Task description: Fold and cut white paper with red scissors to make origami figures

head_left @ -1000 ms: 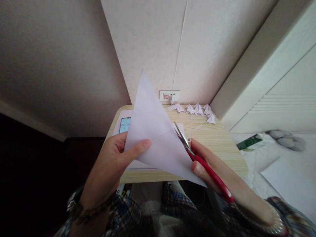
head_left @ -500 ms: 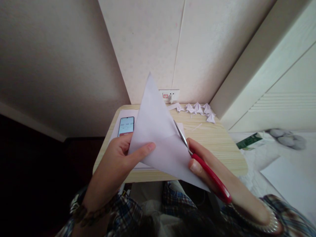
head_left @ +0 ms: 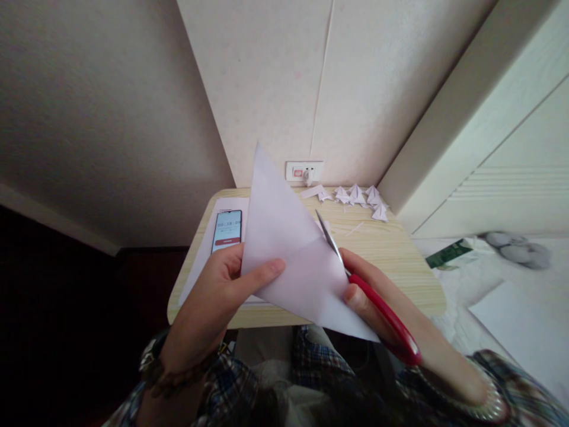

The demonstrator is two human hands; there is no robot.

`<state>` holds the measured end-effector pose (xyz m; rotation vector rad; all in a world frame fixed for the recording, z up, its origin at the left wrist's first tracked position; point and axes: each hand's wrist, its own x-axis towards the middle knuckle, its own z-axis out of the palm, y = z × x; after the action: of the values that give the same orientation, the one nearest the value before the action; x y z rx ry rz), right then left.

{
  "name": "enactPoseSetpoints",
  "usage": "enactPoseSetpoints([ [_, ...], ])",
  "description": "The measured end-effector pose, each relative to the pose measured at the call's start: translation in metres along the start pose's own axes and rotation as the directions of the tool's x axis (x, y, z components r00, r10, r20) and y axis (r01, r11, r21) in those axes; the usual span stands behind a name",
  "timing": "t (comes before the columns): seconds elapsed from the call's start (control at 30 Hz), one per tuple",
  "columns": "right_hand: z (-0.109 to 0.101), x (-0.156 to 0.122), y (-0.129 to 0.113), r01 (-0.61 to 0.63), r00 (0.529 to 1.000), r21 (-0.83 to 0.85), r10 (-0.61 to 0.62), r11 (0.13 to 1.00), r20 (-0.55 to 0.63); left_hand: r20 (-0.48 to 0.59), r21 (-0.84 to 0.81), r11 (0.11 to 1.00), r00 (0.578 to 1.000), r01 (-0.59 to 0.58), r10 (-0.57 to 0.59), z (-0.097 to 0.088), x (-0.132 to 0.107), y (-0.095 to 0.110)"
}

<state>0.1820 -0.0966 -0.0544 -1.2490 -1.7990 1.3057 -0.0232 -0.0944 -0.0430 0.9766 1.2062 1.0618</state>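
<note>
A white sheet of paper (head_left: 284, 231), folded to a large triangle, is held up over the small table. My left hand (head_left: 231, 279) pinches its left side, thumb on top and fingers behind. Red-handled scissors (head_left: 382, 311) lie along my right hand (head_left: 367, 296), their metal blade pointing up and left past the paper's right edge. The right thumb also presses on the lower right part of the paper. Whether the blades are parted is hard to tell. The right fingers are partly hidden beneath the scissors and paper.
A phone (head_left: 227, 230) showing a timer lies on white sheets (head_left: 200, 264) at the table's left. Several folded paper pieces (head_left: 355, 194) and thin strips sit at the back right of the wooden table (head_left: 400, 279). A socket (head_left: 304, 171) is on the wall behind.
The folded sheet has tilted, its top corner moving left and down. My left hand has shifted slightly right; the right hand with the scissors has moved only a little.
</note>
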Motion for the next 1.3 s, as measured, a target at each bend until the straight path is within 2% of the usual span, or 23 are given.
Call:
enactPoseSetpoints([
  [0.23,-0.002,0.001,-0.001,-0.002,1.0,-0.072,0.003,0.997,0.007,0.006,-0.017,1.0,1.0,-0.015,0.015,0.0,0.002,0.0],
  [0.8,-0.001,0.002,0.007,0.031,0.999,-0.109,-0.033,0.993,-0.013,0.018,0.006,1.0,1.0,-0.005,0.004,0.002,0.001,0.0],
  [0.97,-0.004,0.003,0.008,0.046,0.993,-0.118,-0.058,0.992,-0.1,0.047,0.005,1.0,0.999,0.015,-0.016,0.0,0.001,-0.002],
  [1.03,-0.007,0.009,0.013,0.017,0.993,-0.08,-0.026,0.997,-0.114,-0.001,0.044,0.999,1.0,-0.022,0.022,0.001,0.002,-0.003],
  [1.07,-0.009,0.014,0.017,-0.005,0.994,-0.059,-0.002,0.998,-0.111,-0.065,0.091,0.993,0.995,-0.069,0.076,0.001,0.002,-0.004],
  [1.1,-0.011,0.02,0.023,-0.037,0.993,-0.044,0.031,0.998,-0.114,-0.156,0.165,0.978,0.975,-0.131,0.157,0.002,0.003,-0.005],
  [1.17,-0.017,0.034,0.035,-0.093,0.988,-0.046,0.086,0.995,-0.131,-0.3,0.364,0.894,0.876,-0.261,0.377,0.001,0.006,-0.008],
  [1.23,-0.024,0.046,0.046,-0.091,0.986,-0.048,0.083,0.995,-0.148,-0.274,0.53,0.747,0.753,-0.401,0.598,-0.002,0.008,-0.011],
  [1.27,-0.026,0.05,0.049,-0.077,0.988,-0.048,0.07,0.996,-0.141,-0.175,0.55,0.667,0.711,-0.503,0.681,-0.004,0.01,-0.012],
  [1.3,-0.029,0.052,0.051,-0.054,0.991,-0.047,0.048,0.997,-0.125,-0.12,0.562,0.591,0.65,-0.578,0.751,-0.006,0.011,-0.013],
])
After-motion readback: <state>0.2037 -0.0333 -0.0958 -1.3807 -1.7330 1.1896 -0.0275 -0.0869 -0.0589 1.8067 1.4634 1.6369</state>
